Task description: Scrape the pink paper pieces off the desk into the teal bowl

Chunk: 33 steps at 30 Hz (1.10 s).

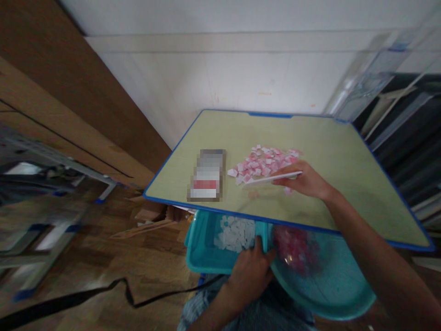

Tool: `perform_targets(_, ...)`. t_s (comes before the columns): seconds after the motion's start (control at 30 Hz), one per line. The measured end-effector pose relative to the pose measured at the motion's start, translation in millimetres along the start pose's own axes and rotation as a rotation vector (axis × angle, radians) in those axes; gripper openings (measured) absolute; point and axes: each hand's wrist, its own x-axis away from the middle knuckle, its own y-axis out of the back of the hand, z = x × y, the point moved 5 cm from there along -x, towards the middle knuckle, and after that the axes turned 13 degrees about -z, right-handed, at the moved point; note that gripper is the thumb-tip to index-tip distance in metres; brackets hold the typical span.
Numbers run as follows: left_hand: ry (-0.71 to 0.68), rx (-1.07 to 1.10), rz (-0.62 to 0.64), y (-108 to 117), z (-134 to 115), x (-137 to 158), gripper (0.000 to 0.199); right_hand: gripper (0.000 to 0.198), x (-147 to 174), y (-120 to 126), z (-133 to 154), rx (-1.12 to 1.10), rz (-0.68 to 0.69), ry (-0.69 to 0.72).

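A pile of small pink-and-white pieces [263,163] lies on the pale yellow folding table [320,142]. At the pile's near edge my right hand [306,180] is closed on a thin, flat white strip [262,178], held low over the tabletop; what it is made of I cannot tell. Below the table's front edge, my left hand [253,266] grips the near-right rim of a rectangular teal bin [203,264]. White flat pieces [237,233] lie inside that bin. To its right, a round teal basin [344,280] holds a clear bag of pink pieces [298,248].
A blurred-out rectangular object [207,174] lies on the table's left side. A white wall [241,78] stands behind the table. Brown cardboard [103,105] and a metal stepladder [51,243] are at left. A black strap [120,282] crosses below.
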Motion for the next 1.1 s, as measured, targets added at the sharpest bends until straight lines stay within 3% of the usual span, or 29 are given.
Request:
perform_targets(0.27,0.002,0.013,0.007,0.9,-0.1,-0.1,0.032,0.022,19.2,32.5,-10.1,0.029,0.133,-0.106)
perform_targets(0.33,0.004,0.015,0.019,0.9,-0.2,-0.3,0.033,0.023,19.5,37.5,-10.0,0.056,0.114,-0.130)
perform_targets(0.47,0.010,0.008,0.026,1.6,-0.6,-0.3,0.034,0.025,9.5,31.7,-9.0,0.075,0.005,-0.138)
perform_targets(0.63,0.013,0.011,0.007,2.2,-1.4,0.5,0.034,0.024,1.7,19.0,-8.4,0.082,0.018,-0.119)
perform_targets(0.83,0.010,0.008,-0.003,1.2,-1.2,0.4,0.037,0.029,16.3,37.0,1.8,0.118,0.152,-0.054)
perform_targets(1.1,0.014,0.015,-0.003,1.3,-0.4,0.8,0.037,0.026,18.0,49.8,11.8,0.180,0.126,-0.065)
